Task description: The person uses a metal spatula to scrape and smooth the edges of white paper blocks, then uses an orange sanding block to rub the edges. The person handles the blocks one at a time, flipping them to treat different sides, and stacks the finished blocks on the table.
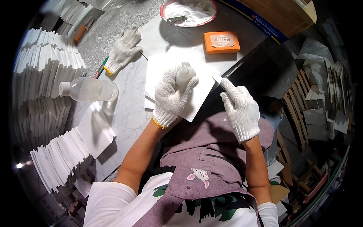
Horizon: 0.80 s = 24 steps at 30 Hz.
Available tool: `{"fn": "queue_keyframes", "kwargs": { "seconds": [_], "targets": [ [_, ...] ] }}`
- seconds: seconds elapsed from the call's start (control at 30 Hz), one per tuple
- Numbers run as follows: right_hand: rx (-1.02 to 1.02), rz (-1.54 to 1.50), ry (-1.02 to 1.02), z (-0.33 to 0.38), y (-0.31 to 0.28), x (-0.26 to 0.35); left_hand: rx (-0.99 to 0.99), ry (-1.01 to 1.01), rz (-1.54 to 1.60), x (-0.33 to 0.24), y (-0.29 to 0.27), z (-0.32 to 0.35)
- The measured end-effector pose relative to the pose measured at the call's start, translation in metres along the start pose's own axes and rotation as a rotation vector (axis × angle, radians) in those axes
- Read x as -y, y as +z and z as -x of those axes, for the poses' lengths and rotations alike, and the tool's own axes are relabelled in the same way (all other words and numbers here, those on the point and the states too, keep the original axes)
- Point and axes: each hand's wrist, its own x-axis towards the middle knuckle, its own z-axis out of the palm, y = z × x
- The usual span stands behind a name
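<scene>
My left hand, in a white knitted glove with a yellow cuff edge, wraps round a small white bottle with a narrow tip. It is just above a flat white sheet or tile on the marble-patterned tabletop. Over the table's right edge, my right hand, gloved too, pinches a small pale flat piece with a pointed end, perhaps a blade. Its other end is hidden by the fingers. Beyond the hands sits an orange hand pad block with a round-edged label.
A red-rimmed bowl of white powder holds a dark-handled tool. On the left lie a spare glove, a clear plastic bottle and long stacks of white tiles. A cardboard box stands far right; wooden slats are below the edge.
</scene>
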Motion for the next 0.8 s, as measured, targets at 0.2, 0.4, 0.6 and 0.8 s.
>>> {"fn": "queue_keyframes", "kwargs": {
  "seconds": [0.2, 0.4, 0.6, 0.8],
  "targets": [
    [-0.044, -0.021, -0.046, -0.001, 0.005, -0.009, 0.012, -0.014, -0.001, -0.003, -0.001, -0.001],
    [0.083, -0.024, 0.051, 0.002, -0.016, 0.001, 0.008, -0.009, 0.007, -0.006, 0.0, -0.001],
    [0.034, -0.038, -0.017, -0.014, -0.009, -0.001, 0.016, -0.043, 0.093, -0.007, 0.002, -0.001],
    [0.121, -0.006, 0.02, 0.0, -0.013, -0.007, 0.02, -0.046, 0.082, -0.005, 0.001, 0.0]
  ]
}}
